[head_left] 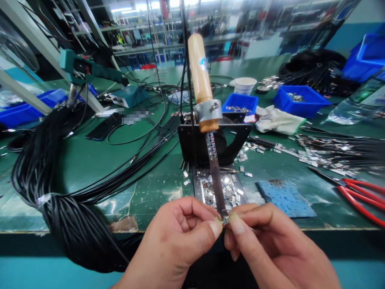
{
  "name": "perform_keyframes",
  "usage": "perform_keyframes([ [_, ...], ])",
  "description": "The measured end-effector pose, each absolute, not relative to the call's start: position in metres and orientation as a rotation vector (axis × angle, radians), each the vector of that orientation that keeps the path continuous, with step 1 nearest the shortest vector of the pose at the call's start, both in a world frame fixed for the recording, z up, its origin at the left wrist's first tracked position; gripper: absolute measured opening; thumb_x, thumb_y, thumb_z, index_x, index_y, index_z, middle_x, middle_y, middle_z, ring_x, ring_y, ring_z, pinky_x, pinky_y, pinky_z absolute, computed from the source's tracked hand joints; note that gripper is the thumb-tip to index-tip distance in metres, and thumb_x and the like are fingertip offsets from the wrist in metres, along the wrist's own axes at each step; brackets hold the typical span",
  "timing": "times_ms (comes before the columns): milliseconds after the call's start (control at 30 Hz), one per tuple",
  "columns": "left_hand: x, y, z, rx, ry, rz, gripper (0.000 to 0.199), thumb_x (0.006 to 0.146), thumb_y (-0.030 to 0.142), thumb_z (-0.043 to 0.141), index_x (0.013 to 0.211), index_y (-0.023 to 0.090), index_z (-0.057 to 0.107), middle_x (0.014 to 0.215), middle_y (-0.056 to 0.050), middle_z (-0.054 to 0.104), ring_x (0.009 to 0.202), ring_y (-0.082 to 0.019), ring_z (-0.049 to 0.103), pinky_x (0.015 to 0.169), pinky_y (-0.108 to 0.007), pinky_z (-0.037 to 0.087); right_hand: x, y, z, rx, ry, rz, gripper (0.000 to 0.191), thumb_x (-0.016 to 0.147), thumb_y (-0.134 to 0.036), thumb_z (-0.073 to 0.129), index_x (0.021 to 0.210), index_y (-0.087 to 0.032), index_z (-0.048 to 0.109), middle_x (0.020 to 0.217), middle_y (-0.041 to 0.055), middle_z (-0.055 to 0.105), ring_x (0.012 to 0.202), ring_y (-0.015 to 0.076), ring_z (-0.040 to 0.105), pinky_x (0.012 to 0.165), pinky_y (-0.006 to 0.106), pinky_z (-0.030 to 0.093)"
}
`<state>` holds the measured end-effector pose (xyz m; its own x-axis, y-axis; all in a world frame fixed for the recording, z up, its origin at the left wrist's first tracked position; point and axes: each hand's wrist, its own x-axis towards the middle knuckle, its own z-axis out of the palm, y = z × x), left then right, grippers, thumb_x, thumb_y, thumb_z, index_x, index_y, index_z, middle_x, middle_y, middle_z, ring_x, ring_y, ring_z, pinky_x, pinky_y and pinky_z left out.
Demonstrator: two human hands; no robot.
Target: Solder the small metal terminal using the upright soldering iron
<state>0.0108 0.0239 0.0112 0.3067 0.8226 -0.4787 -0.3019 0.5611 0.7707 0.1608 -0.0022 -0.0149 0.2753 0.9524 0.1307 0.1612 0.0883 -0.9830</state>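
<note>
A soldering iron (pixel 201 76) with a wooden handle is clamped in a black stand (pixel 237 138), its metal tip (pixel 217 180) slanting down toward me. Both my hands meet at the tip's end. My left hand (pixel 177 241) pinches a small metal piece (pixel 225 219) between thumb and forefinger. My right hand (pixel 270 245) pinches the same spot from the right side, thumb against it. Below the tip lies a tray (pixel 197 188) scattered with small metal clips. A thick bundle of black cables (pixel 69 216) hangs over the table's front edge at the left.
Red-handled pliers (pixel 361 196) lie at the right, with a blue perforated pad (pixel 285 196) beside the tray. Loose metal clips and wired ends (pixel 325 154) cover the right side. Blue bins (pixel 300 100), a white cup (pixel 245 85), a white cloth (pixel 278 120) and a green tool (pixel 90 70) stand further back.
</note>
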Motion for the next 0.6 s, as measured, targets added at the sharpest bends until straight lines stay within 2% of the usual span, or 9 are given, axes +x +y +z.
perform_keyframes([
  [167,0.010,0.025,0.010,0.619,0.974,0.802,0.034,0.076,0.031,0.096,0.072,0.012,0.068,0.069,0.000,0.069,0.062,-0.005,0.053,0.059,-0.016,0.039,0.165,-0.002,-0.023,-1.355,-1.147,0.829,0.039,0.088,-0.056,0.079,0.084,-0.019,0.068,0.074,0.0062,0.066,0.066,0.0187,0.069,0.054,0.024,0.058],
  [400,0.011,0.027,0.011,0.636,0.959,0.795,0.030,0.083,0.028,0.091,0.073,0.012,0.067,0.060,0.004,0.056,0.057,-0.003,0.043,0.057,-0.015,0.036,0.179,-0.011,-0.034,-1.218,-1.313,1.046,0.009,0.103,-0.027,0.067,0.094,-0.024,0.066,0.086,-0.0001,0.071,0.068,0.0096,0.072,0.067,0.014,0.061],
  [600,0.011,0.028,0.013,0.631,0.977,0.793,0.038,0.076,0.036,0.096,0.072,0.012,0.066,0.060,0.005,0.052,0.057,-0.003,0.043,0.057,-0.015,0.036,0.183,-0.007,-0.036,-1.177,-1.357,1.067,0.006,0.105,-0.023,0.064,0.101,-0.027,0.064,0.091,-0.0023,0.070,0.073,0.0079,0.073,0.070,0.012,0.061],
])
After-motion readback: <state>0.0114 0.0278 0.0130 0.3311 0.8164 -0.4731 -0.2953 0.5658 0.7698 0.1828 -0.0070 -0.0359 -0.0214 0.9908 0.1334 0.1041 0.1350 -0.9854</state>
